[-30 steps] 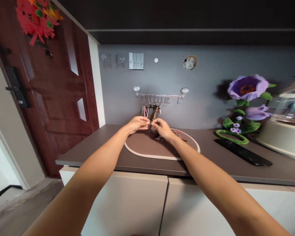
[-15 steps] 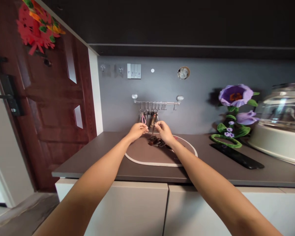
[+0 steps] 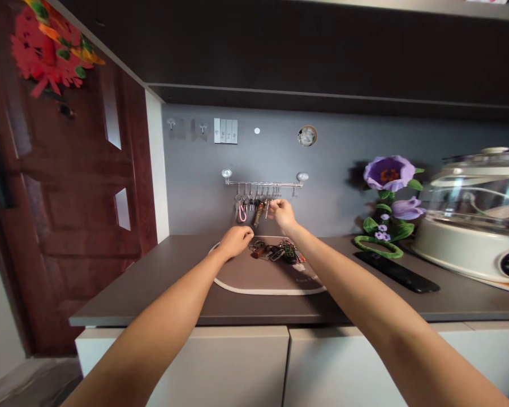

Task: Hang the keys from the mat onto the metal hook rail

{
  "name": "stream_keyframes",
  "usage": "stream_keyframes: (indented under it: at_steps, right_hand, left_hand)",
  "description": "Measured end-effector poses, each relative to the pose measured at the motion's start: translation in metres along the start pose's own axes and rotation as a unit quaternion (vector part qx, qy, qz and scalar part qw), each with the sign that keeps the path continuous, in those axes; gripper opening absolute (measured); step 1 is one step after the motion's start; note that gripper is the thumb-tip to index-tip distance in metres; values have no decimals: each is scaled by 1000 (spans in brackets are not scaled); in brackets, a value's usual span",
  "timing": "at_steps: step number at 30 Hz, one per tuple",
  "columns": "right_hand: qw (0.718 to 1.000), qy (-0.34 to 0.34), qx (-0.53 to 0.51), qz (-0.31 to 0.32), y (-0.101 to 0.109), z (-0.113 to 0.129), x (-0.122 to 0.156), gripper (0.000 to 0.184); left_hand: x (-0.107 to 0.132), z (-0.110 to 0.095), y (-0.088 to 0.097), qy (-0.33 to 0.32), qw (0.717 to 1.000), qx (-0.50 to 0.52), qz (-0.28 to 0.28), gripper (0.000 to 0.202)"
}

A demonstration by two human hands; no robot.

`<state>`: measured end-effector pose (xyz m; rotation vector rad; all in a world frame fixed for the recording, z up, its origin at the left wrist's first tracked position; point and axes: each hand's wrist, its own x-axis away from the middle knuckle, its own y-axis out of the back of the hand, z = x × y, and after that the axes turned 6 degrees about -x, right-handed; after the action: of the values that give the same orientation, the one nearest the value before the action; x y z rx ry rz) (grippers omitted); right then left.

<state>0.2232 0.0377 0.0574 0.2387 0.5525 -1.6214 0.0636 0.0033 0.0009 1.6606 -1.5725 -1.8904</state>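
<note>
My right hand (image 3: pixel 282 213) is raised to the chrome hook rail (image 3: pixel 263 183) on the grey wall, fingers pinched on something small I cannot make out, beside the hanging keys (image 3: pixel 251 207). Those keys include a pink loop and a brown fob. My left hand (image 3: pixel 236 240) is lower, fingers curled shut, just above the oval brown mat (image 3: pixel 254 277). A pile of loose keys (image 3: pixel 276 251) lies on the mat between my two wrists.
A purple fabric flower (image 3: pixel 388 195) stands at the right of the counter, with a black remote (image 3: pixel 396 271) in front of it. A clear-lidded appliance (image 3: pixel 477 217) fills the far right. A brown door (image 3: pixel 63 186) is on the left.
My hands, held together above the mat, have parted. The right hand rose to the hook rail and the left one dropped toward the mat. The view tilted up.
</note>
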Motion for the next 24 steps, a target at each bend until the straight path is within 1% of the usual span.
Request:
stream_keyframes:
  at_steps: [5,9,13,24]
  right_hand:
    - [999,-15,3,-39,-6,5,-18,8]
    - [997,-39,-23,-58,-10,7,-26,15]
    - [994,-56,-47,-77,-14,7,-33,16]
    - [990,-69,-85,-87,-19,-3,-47,16]
  left_hand:
    - [1,-1,1,-4,1000,-14,6,22]
    - [1,0,0,-13,1000,-21,7,23]
    - [0,2,0,-13,999,-32,15,24]
    - [0,3,1,-8,997,-75,34,26]
